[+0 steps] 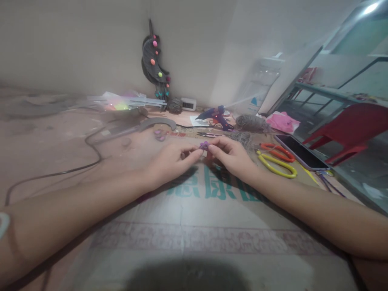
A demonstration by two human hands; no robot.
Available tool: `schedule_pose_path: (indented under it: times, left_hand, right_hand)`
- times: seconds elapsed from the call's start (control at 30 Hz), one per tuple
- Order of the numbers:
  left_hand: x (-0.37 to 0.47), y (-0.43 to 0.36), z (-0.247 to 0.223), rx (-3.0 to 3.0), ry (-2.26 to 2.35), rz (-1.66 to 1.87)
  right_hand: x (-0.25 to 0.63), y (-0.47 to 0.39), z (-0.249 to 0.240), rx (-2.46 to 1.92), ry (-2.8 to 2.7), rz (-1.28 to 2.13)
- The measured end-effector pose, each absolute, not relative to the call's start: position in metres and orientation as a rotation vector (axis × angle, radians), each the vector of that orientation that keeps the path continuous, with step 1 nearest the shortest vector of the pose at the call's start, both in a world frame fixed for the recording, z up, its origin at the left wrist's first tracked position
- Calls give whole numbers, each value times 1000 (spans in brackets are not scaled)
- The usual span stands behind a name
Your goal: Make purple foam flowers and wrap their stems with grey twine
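Note:
A small purple flower-like piece is held between the fingertips of both hands, above a cardboard sheet with green and red print. My left hand pinches its left side, and my right hand grips its right side between thumb and index finger. Several small purple pieces lie on the table behind my left hand. Near my right hand are grey yarn and scissors with orange and yellow handles.
A glue gun, a grey curved piece and a small digital clock sit toward the wall. A phone lies at the right edge, near a pink bag. A black cable crosses the left side. A red chair stands beyond.

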State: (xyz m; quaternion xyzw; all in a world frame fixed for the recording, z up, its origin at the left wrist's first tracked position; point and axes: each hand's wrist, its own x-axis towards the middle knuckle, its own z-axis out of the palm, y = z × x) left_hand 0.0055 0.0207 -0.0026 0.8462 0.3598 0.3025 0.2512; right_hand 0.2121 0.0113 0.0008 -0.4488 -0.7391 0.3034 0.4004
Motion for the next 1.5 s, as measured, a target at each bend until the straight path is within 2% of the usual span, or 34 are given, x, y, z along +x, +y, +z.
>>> schedule_pose_path:
  times: [0.17, 0.47, 0.6, 0.77, 0.97, 1.07, 1.37, 1.5]
  left_hand:
    - [5, 22, 1, 2317, 971, 991]
    - [9, 21, 2, 2251, 984, 931]
    - [10, 20, 3, 2218, 1012, 932]
    - [8, 21, 4, 2217, 1052, 1018]
    - [8, 20, 3, 2235, 1016, 1040]
    - [9, 19, 5, 2230, 1029, 1038]
    - [10, 19, 5, 2216, 1077, 1008]
    - [10, 19, 5, 2216, 1066, 992]
  right_hand:
    - [213, 10, 0, -1083, -1919, 762]
    - [212, 6, 4, -1107, -2015, 490]
    - [213, 6, 4, -1092, -1982, 507]
    - [209, 9, 1, -1141, -1993, 661]
    - [205, 17, -6, -940, -1842, 1230]
    - [207, 17, -6, -897, -1777, 1396]
    - [207, 11, 1, -1058, -1751, 1073]
    - [206, 11, 1, -1092, -1716, 1062]
